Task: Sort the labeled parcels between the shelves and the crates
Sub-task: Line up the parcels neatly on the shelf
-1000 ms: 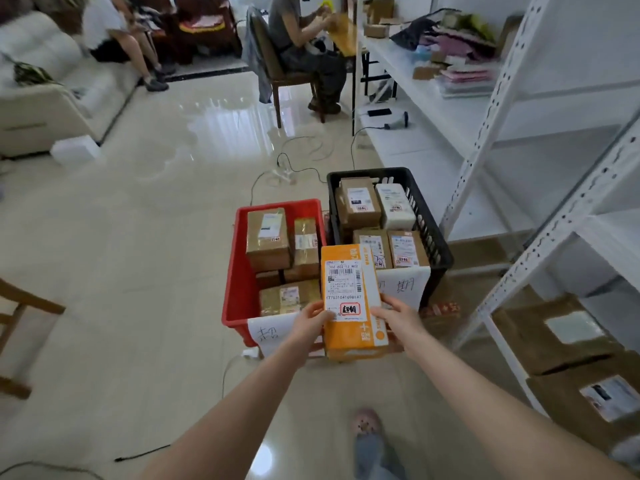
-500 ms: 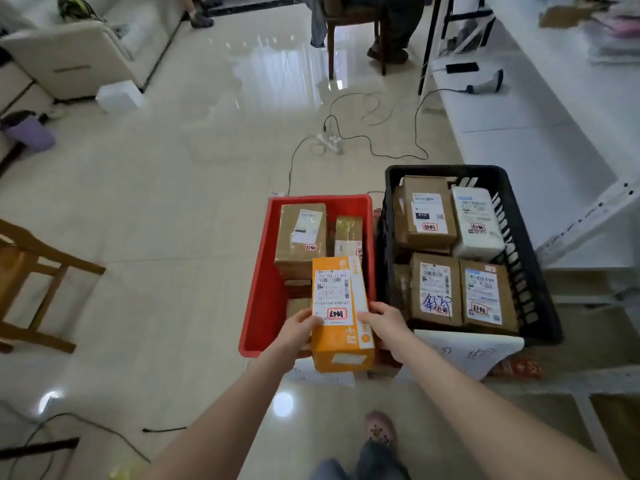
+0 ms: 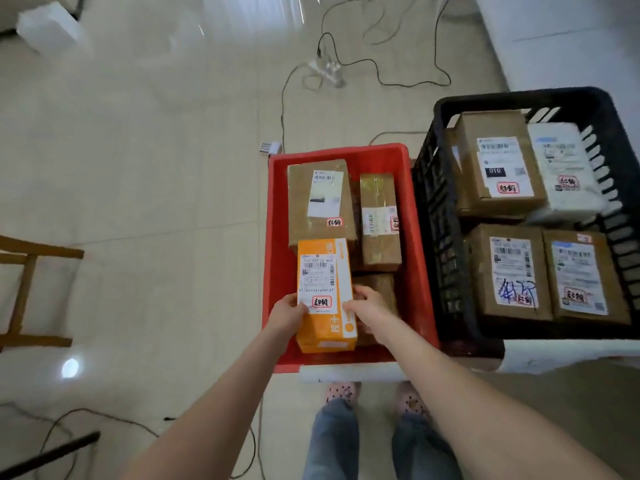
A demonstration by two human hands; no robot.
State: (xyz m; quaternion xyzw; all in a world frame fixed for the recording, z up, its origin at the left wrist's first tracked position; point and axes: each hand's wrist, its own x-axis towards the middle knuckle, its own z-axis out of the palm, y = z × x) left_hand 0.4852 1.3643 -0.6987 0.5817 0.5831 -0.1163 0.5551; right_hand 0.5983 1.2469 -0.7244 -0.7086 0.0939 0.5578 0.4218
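An orange parcel (image 3: 323, 292) with a white label and a red-framed sticker is inside the red crate (image 3: 420, 258), at its near left. My left hand (image 3: 289, 315) grips the parcel's left edge and my right hand (image 3: 370, 306) grips its right edge. Behind it in the red crate lie a large brown parcel (image 3: 320, 199) and a narrow taped parcel (image 3: 379, 220); another brown parcel is partly hidden under my right hand. The black crate (image 3: 436, 216) to the right holds several labeled parcels.
Black cables and a white power strip (image 3: 325, 69) lie on the tiled floor beyond the crates. A wooden chair frame (image 3: 24, 289) stands at the left. A white shelf base (image 3: 568, 39) is at the upper right. My feet (image 3: 374, 396) are just before the red crate.
I have stepped up to the crates and brought the orange parcel down into the red crate's near left part. Both hands still hold it.
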